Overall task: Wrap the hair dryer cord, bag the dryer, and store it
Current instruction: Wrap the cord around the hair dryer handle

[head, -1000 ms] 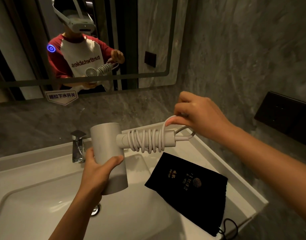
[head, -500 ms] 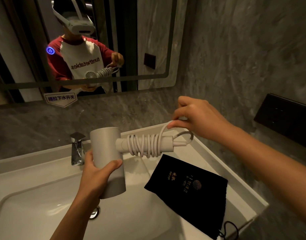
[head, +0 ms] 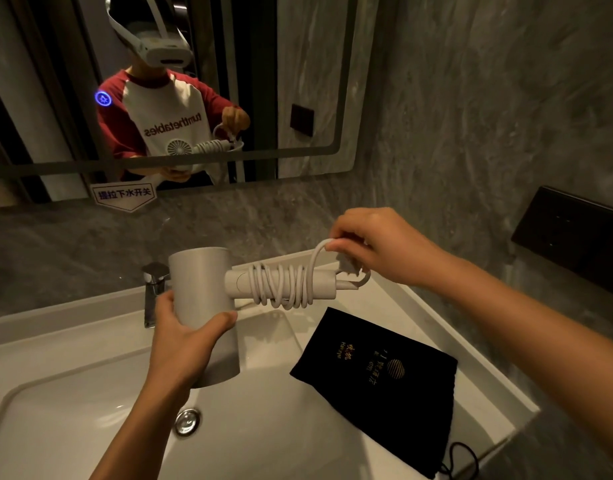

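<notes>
While our left hand (head: pixel 180 341) grips the hair dryer (head: pixel 203 306) barrel, our right hand (head: pixel 378 247) pinches the cord (head: pixel 284 285) end beside the handle; wrapping is nearly done; next, tuck the plug, then reach the black bag (head: pixel 378 379) lying below our right hand.

A bathroom: a white sink (head: pixel 90 341) with chrome tap (head: pixel 152 289) under a wall mirror (head: pixel 315 81), grey marble walls (head: pixel 471 116).

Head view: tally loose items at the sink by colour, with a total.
White: 1, the dryer with its cord, held in the left hand and right hand.
Black: 1, the bag on the sink ledge.
Total: 2
</notes>
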